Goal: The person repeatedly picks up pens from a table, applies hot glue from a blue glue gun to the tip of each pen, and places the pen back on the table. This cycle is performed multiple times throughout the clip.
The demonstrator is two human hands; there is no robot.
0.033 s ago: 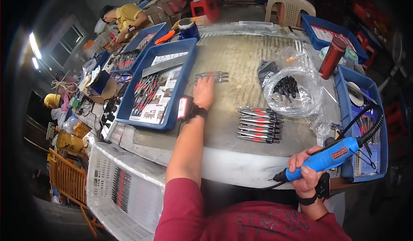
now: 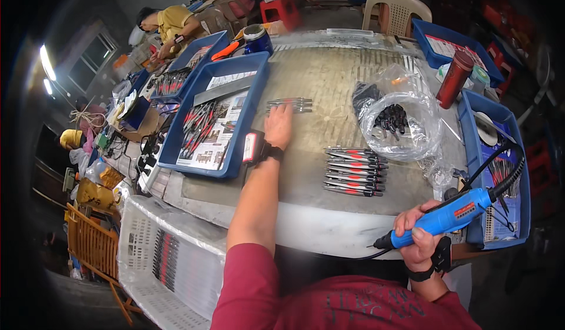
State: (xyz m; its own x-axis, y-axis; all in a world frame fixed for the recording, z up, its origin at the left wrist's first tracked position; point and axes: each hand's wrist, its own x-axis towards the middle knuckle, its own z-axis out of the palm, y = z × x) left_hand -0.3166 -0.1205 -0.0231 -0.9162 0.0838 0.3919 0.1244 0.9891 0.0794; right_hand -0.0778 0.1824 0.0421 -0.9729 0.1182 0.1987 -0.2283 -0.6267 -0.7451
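Observation:
My left hand (image 2: 278, 126) is stretched forward over the table. Its fingertips are closed together at the near edge of a small row of slim, pen-like silver pieces (image 2: 297, 104); the undersides of the fingers are hidden. At the front right, my right hand (image 2: 419, 236) is wrapped round a blue electric screwdriver (image 2: 450, 217). The tool's black tip points left, and its coiled cable runs off to the right. Between my hands a neat stack of similar silver, black and red pieces (image 2: 355, 172) lies on the table.
Left of my hand stands a blue tray (image 2: 263, 80) with loose pieces and a metal ruler. A clear bag (image 2: 376, 144) holds black parts. Another blue tray (image 2: 524, 212) and a red-brown cylinder (image 2: 455, 78) are at right. A white basket (image 2: 132, 253) sits lower left; a person (image 2: 173, 24) works beyond.

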